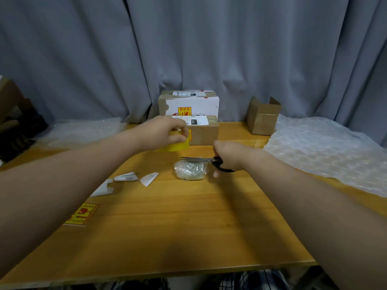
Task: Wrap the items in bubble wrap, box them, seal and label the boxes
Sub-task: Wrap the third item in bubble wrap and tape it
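A small, lumpy bundle [190, 170], wound in cloudy clear bubble wrap, lay mid-table [178, 216]. The left hand [165, 130] gripped a yellow tape roll [176, 144] behind it. The right hand [228, 155] held black-handled scissors [196, 159], blades pointing left just over the bundle.

A bubble-wrapped bundle [189, 171] lies mid-frame on the counter [188, 227], scissors [195, 159] over its far edge, a tape roll [173, 146] up-left. Paper scraps [125, 177] lie left, a sticker [80, 214] lower left. Behind, a small box [204, 133] fronts a larger box [194, 102]; at right, an open box [261, 120] and a bubble wrap sheet [324, 155].
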Available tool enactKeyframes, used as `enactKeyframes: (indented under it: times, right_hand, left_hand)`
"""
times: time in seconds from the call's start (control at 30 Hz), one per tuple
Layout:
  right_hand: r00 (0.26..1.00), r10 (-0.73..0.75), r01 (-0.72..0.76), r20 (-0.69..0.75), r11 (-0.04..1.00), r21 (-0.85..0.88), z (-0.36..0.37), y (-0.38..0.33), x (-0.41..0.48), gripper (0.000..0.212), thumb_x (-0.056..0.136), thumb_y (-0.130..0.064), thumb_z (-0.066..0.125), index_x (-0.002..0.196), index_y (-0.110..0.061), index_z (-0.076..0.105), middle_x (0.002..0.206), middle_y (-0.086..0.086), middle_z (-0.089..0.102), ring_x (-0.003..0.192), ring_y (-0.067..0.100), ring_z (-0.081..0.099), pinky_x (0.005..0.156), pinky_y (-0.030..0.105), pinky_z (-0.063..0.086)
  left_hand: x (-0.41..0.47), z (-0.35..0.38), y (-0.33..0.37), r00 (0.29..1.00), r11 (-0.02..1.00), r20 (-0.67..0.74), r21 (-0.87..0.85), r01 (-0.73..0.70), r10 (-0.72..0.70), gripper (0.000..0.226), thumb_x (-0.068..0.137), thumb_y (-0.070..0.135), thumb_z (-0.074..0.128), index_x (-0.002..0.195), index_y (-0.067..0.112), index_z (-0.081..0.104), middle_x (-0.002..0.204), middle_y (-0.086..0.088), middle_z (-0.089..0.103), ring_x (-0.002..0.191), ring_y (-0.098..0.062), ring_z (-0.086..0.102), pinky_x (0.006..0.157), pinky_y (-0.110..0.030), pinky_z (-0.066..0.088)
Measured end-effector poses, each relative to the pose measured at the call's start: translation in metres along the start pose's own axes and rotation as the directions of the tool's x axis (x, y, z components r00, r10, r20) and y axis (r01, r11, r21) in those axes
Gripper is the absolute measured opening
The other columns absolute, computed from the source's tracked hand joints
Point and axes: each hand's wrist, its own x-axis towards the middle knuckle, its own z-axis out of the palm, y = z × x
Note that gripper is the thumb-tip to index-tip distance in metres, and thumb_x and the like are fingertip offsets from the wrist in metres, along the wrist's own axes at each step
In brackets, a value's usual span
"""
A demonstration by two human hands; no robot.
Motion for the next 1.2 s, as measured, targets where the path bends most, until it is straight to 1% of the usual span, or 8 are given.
enactKeyframes:
  times: [0.17, 0.27, 0.33, 0.47, 0.77, 0.97, 1.13, 1.2]
  right_hand:
    - [0.979, 0.058, -0.031, 0.197, 0.990, -0.139, -0.004, 0.000, -0.003, 0.039, 0.090, -0.020, 0.061, 0.125, -0.010, 0.049, 0.117, 0.008, 0.057, 0.101, 0.027, 0.056, 0.077, 0.033, 0.047]
    - [0.987, 0.032, -0.033, -0.158, 0.999, -0.002, -0.003, -0.002, 0.003, 0.021, 0.092, -0.009, 0.049, 0.110, -0.012, 0.061, 0.110, 0.008, 0.062, 0.096, 0.027, 0.057, 0.078, 0.037, 0.051]
    - [0.904, 0.062, 0.058, -0.423, 0.962, 0.265, -0.001, -0.008, 0.007, 0.013, 0.095, -0.019, 0.050, 0.101, -0.014, 0.061, 0.102, 0.003, 0.064, 0.093, 0.021, 0.058, 0.080, 0.036, 0.050]
    - [0.875, 0.053, 0.314, -0.482, 0.696, 0.646, 0.004, -0.035, 0.010, 0.036, 0.089, -0.039, 0.063, 0.114, -0.012, 0.065, 0.105, -0.001, 0.064, 0.093, 0.012, 0.058, 0.075, 0.022, 0.047]
    - [0.781, 0.171, 0.367, -0.600, 0.652, 0.664, 0.002, -0.079, 0.014, 0.011, 0.088, -0.021, 0.067, 0.079, -0.019, 0.062, 0.079, -0.007, 0.057, 0.072, 0.006, 0.051, 0.064, 0.018, 0.041]
    - [0.758, 0.078, 0.377, -0.647, 0.757, 0.533, -0.003, -0.095, 0.008, 0.014, 0.096, -0.015, 0.053, 0.082, -0.018, 0.049, 0.082, -0.005, 0.051, 0.073, 0.008, 0.045, 0.058, 0.015, 0.033]
    - [0.755, 0.090, 0.415, -0.650, 0.702, 0.579, -0.011, -0.092, 0.012, 0.014, 0.095, -0.015, 0.055, 0.082, -0.017, 0.050, 0.075, -0.010, 0.048, 0.069, 0.003, 0.044, 0.056, 0.005, 0.034]
    - [0.752, 0.097, 0.442, -0.652, 0.660, 0.608, -0.014, -0.091, 0.015, 0.014, 0.093, -0.015, 0.059, 0.081, -0.017, 0.053, 0.073, -0.011, 0.051, 0.069, 0.005, 0.047, 0.057, 0.007, 0.034]
  left_hand:
    - [-0.011, 0.022, -0.005, 0.982, 0.954, -0.142, -0.289, 0.082, -0.127, 0.010, 0.089, 0.024, 0.062, 0.098, 0.021, 0.065, 0.105, -0.003, 0.062, 0.100, -0.016, 0.054, 0.081, -0.028, 0.043]
    - [-0.013, 0.030, -0.006, 0.964, 0.910, -0.209, -0.409, 0.068, -0.166, 0.007, 0.090, 0.020, 0.062, 0.095, 0.018, 0.065, 0.103, -0.001, 0.063, 0.099, -0.013, 0.055, 0.083, -0.026, 0.043]
    - [-0.014, 0.033, -0.007, 0.941, 0.878, -0.272, -0.476, 0.053, -0.204, 0.004, 0.090, 0.017, 0.062, 0.094, 0.016, 0.064, 0.097, 0.003, 0.062, 0.093, -0.011, 0.054, 0.079, -0.023, 0.042]
    - [-0.017, 0.036, -0.006, 0.883, 0.806, -0.356, -0.591, 0.041, -0.306, 0.007, 0.091, 0.016, 0.061, 0.096, 0.012, 0.062, 0.093, 0.004, 0.061, 0.086, -0.010, 0.052, 0.073, -0.020, 0.042]
    - [-0.037, 0.040, -0.004, 0.896, 0.761, -0.323, -0.648, 0.026, -0.305, 0.012, 0.093, 0.014, 0.054, 0.104, 0.017, 0.057, 0.094, -0.009, 0.058, 0.082, -0.017, 0.052, 0.072, -0.033, 0.045]
    - [-0.036, 0.036, -0.007, 0.885, 0.807, -0.370, -0.591, 0.010, -0.282, 0.024, 0.090, 0.010, 0.061, 0.114, 0.011, 0.057, 0.089, 0.013, 0.053, 0.076, 0.000, 0.046, 0.066, -0.007, 0.037]
    - [-0.036, 0.029, -0.007, 0.874, 0.821, -0.404, -0.571, -0.010, -0.270, 0.020, 0.090, 0.010, 0.061, 0.109, 0.013, 0.055, 0.088, 0.019, 0.049, 0.072, 0.021, 0.045, 0.065, 0.000, 0.034]
    - [-0.037, 0.028, -0.009, 0.859, 0.803, -0.423, -0.595, -0.023, -0.289, 0.015, 0.091, 0.011, 0.059, 0.105, 0.014, 0.055, 0.086, 0.017, 0.050, 0.074, 0.014, 0.048, 0.064, -0.003, 0.035]
